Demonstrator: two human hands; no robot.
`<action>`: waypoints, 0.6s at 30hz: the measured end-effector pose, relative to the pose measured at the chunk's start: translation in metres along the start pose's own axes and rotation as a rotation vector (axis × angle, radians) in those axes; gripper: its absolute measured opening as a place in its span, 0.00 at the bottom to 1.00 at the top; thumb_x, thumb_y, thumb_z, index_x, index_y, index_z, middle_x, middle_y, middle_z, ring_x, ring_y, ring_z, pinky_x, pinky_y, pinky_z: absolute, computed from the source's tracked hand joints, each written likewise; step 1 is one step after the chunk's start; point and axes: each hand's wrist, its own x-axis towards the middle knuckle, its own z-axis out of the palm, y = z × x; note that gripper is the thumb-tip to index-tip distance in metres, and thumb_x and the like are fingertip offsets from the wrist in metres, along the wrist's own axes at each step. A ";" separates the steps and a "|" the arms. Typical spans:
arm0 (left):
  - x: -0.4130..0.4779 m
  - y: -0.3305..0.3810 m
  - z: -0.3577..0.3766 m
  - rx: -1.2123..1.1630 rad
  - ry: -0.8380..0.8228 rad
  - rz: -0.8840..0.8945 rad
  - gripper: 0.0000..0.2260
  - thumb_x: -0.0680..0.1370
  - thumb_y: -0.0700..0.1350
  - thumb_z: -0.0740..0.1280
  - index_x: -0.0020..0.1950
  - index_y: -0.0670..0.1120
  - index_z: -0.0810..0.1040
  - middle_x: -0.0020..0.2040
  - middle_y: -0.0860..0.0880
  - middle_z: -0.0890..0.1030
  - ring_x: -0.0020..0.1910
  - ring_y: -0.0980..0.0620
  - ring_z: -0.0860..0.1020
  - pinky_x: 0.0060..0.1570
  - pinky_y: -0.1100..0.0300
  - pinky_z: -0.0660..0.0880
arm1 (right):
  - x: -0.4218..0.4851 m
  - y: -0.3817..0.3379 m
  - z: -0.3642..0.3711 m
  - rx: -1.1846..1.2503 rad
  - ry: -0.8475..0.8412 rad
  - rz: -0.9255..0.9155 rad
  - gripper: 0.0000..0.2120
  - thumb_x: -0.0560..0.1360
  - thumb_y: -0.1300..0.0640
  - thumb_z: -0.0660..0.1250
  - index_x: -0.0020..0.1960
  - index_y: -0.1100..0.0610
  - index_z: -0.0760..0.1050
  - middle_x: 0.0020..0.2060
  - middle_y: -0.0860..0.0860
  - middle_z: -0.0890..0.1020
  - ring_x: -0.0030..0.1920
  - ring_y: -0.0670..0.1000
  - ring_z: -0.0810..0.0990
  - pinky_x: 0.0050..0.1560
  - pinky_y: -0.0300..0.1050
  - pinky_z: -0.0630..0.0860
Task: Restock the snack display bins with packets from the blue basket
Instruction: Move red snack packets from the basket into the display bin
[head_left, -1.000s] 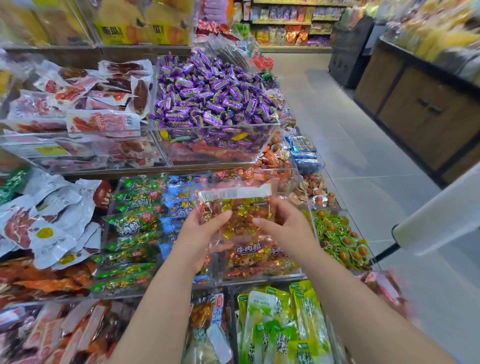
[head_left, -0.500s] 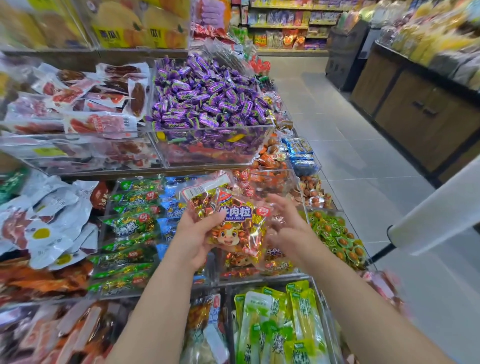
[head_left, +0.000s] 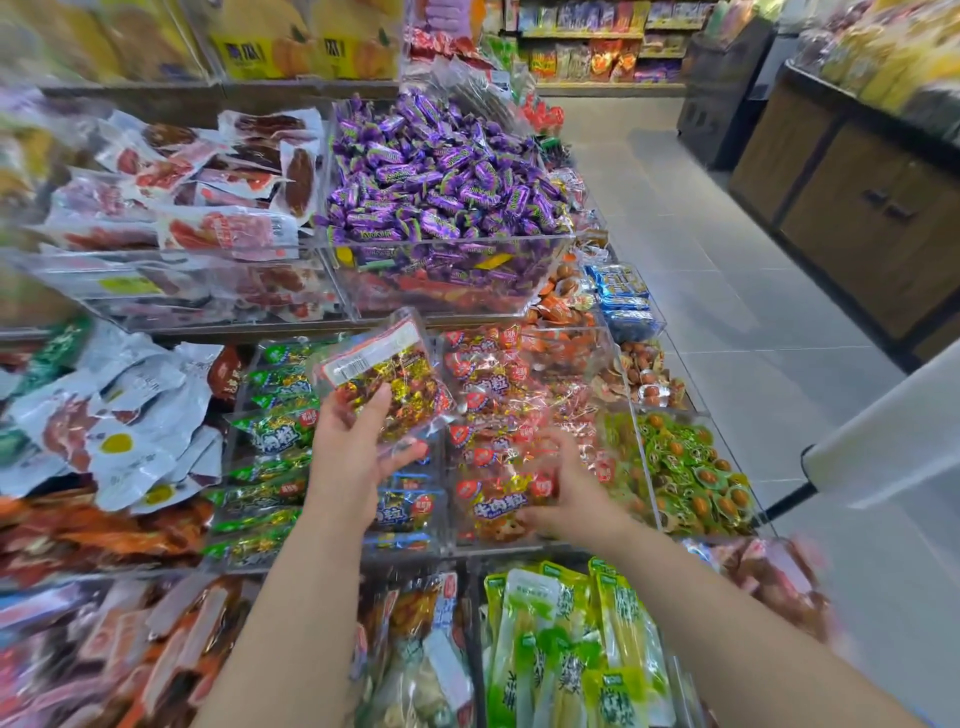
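Observation:
My left hand holds up a clear packet of gold and red wrapped sweets, barcode label facing me, above the blue and red packet bins. Lower to the right, my right hand reaches into the clear bin of red-labelled beef packets. Its fingers curl round one such packet lying on the pile, though that hand is blurred. The blue basket is out of view.
A bin of purple candies sits on the upper tier, with meat packs to its left. Green packets fill the bin left of my hands, and green cups the bin to the right. A white object juts in from the right over the aisle.
My hands have parted. The right hand dropped into the red-packet bin with one packet, while the left stayed up and tilted the other packet leftward.

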 end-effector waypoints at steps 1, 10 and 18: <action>0.000 0.000 0.000 0.001 -0.006 0.005 0.25 0.76 0.47 0.69 0.71 0.52 0.66 0.70 0.45 0.69 0.59 0.41 0.79 0.46 0.41 0.81 | 0.000 0.002 0.006 -0.025 -0.013 -0.011 0.42 0.69 0.59 0.75 0.59 0.28 0.49 0.57 0.42 0.75 0.52 0.40 0.77 0.44 0.35 0.78; 0.003 -0.013 -0.005 0.044 -0.010 0.031 0.13 0.77 0.46 0.69 0.58 0.57 0.75 0.62 0.51 0.77 0.48 0.51 0.84 0.40 0.48 0.82 | 0.011 0.013 0.029 0.036 0.099 0.253 0.69 0.58 0.47 0.81 0.68 0.39 0.22 0.75 0.45 0.43 0.75 0.53 0.52 0.71 0.52 0.56; 0.012 -0.008 0.005 0.101 -0.002 0.034 0.13 0.77 0.46 0.70 0.60 0.56 0.74 0.65 0.49 0.75 0.59 0.45 0.78 0.40 0.47 0.82 | 0.034 -0.004 0.048 0.035 0.179 0.142 0.70 0.61 0.57 0.80 0.62 0.36 0.17 0.75 0.47 0.40 0.75 0.52 0.52 0.72 0.50 0.59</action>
